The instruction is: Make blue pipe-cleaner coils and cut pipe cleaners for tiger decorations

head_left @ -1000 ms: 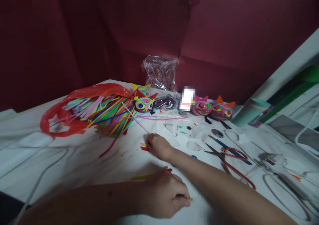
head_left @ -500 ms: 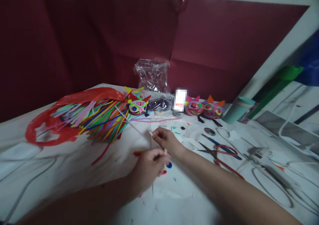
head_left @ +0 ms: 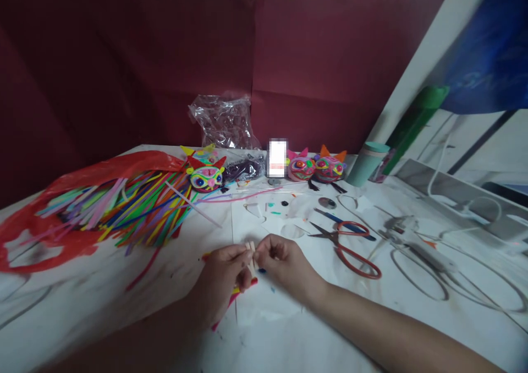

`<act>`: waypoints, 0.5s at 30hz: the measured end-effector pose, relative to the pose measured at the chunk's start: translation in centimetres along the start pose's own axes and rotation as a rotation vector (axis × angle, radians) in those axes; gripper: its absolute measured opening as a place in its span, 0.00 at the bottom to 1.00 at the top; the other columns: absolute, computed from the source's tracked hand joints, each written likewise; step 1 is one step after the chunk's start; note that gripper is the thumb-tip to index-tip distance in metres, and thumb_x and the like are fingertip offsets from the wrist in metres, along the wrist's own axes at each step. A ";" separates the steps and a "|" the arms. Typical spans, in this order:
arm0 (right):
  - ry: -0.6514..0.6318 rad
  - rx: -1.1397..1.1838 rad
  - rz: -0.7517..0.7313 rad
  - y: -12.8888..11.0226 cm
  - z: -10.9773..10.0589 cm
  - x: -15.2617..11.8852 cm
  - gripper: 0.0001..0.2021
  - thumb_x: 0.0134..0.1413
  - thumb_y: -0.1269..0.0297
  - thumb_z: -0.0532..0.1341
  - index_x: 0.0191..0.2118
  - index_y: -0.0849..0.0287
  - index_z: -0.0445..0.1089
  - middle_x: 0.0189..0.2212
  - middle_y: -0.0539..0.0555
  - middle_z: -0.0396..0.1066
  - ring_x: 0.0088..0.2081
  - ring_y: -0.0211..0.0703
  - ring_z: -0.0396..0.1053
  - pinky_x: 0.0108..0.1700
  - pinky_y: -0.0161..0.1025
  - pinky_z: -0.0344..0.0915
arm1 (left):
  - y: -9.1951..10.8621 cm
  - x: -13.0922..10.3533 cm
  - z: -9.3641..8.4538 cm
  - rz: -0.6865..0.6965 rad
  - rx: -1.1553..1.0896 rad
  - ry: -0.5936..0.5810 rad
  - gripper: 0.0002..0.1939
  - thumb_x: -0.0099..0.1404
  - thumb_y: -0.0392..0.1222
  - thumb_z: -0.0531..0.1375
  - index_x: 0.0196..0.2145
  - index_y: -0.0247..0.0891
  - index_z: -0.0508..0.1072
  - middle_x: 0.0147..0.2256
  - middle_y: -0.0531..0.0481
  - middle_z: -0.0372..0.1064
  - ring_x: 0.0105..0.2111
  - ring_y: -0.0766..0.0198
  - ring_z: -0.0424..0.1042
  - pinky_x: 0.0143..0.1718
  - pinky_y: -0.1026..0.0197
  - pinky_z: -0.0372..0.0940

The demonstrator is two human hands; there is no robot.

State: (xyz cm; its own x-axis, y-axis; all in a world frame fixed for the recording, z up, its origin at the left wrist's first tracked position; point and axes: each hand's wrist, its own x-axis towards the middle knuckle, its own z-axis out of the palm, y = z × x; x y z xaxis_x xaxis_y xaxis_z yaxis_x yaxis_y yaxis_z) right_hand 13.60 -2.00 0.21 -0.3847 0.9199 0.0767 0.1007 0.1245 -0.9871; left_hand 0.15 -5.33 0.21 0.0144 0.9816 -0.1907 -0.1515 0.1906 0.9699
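Both hands meet above the white sheet [head_left: 284,301] at the middle of the table. My left hand [head_left: 220,276] pinches a slim pale strip [head_left: 248,246] between thumb and fingers. A second pale strip [head_left: 253,245] stands right beside it, its lower part partly covered by the fingertips of my right hand [head_left: 284,263], which are closed on it. What the strips are made of I cannot tell. Under the hands lie small red, yellow and blue bits [head_left: 254,280], partly hidden by my left hand.
Orange-handled scissors [head_left: 344,241] lie to the right, near a glue gun [head_left: 429,252] and its cable. Colourful pipe cleaners [head_left: 140,202] spill from a red plastic bag [head_left: 103,166] at left. Decorated animal heads [head_left: 206,179], a lit phone [head_left: 277,158] and a green cup [head_left: 367,164] stand behind.
My hands have come together, bringing the two pale strips side by side. My right hand has drawn down towards my left. The camera view has swung to the right.
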 end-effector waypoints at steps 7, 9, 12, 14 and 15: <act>-0.081 0.022 -0.119 -0.4 -0.6 -0.7 0.08 0.52 0.60 0.59 0.30 0.59 0.62 0.20 0.47 0.66 0.24 0.35 0.62 0.28 0.34 0.58 | 0.0 0.2 -0.8 -0.012 -0.011 -0.168 0.13 0.56 0.46 0.58 0.22 0.33 0.67 0.12 0.58 0.57 0.12 0.76 0.50 0.18 0.68 0.45; -0.060 -0.100 -0.216 -0.4 -0.7 -0.9 0.05 0.53 0.64 0.58 0.31 0.59 0.66 0.23 0.49 0.67 0.27 0.37 0.64 0.32 0.35 0.60 | 0.2 0.2 -0.8 -0.004 0.056 -0.168 0.14 0.57 0.47 0.57 0.21 0.33 0.67 0.11 0.58 0.57 0.11 0.76 0.49 0.18 0.67 0.43; -0.033 -0.264 -0.354 -0.3 -0.9 -1.1 0.06 0.55 0.69 0.56 0.32 0.58 0.71 0.27 0.52 0.68 0.33 0.39 0.66 0.37 0.36 0.62 | 0.9 0.0 -0.6 0.006 0.193 -0.126 0.15 0.57 0.46 0.56 0.20 0.33 0.67 0.09 0.59 0.55 0.11 0.75 0.48 0.18 0.67 0.45; -0.022 -0.292 -0.388 -0.2 -0.9 -1.2 0.07 0.55 0.69 0.56 0.34 0.57 0.72 0.29 0.53 0.69 0.35 0.40 0.66 0.39 0.36 0.63 | 1.4 -0.2 -0.4 0.008 0.261 -0.119 0.14 0.57 0.45 0.55 0.20 0.34 0.68 0.09 0.59 0.54 0.11 0.75 0.49 0.18 0.67 0.46; -0.012 -0.297 -0.396 -0.1 -0.9 -1.2 0.08 0.55 0.69 0.56 0.36 0.57 0.72 0.30 0.53 0.69 0.35 0.40 0.67 0.39 0.36 0.64 | 1.6 -0.3 -0.4 0.014 0.288 -0.126 0.14 0.57 0.45 0.54 0.20 0.34 0.68 0.09 0.59 0.54 0.11 0.74 0.49 0.18 0.67 0.46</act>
State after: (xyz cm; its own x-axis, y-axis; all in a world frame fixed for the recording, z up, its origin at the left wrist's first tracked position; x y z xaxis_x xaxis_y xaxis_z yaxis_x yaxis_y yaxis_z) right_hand 14.86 -2.75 0.35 -0.4563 0.7764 0.4347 0.2008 0.5658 -0.7997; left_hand -0.52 -5.32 1.77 0.1397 0.9747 -0.1746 0.1336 0.1561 0.9787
